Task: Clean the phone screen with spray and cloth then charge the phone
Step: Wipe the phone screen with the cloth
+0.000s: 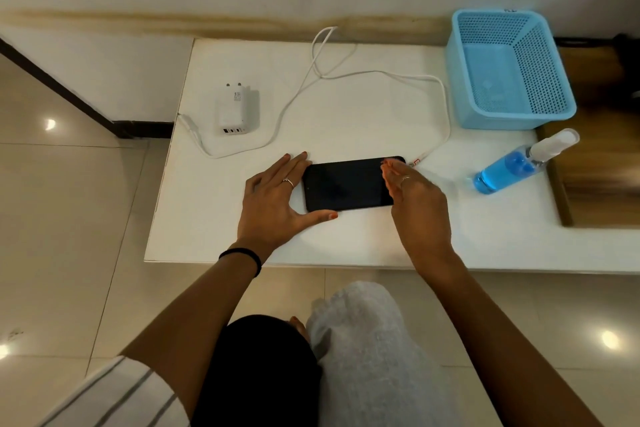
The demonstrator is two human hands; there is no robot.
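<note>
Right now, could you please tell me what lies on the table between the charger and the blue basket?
In the head view, only the white cable loops between the charger and the blue basket; the table is otherwise bare there.

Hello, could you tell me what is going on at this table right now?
A person is bracing a dark phone flat on the white table, left hand at one end, right hand at the other. The white cable tip lies just off the phone's right end, not visibly plugged in. The charger, blue spray bottle and blue basket sit untouched.
</note>
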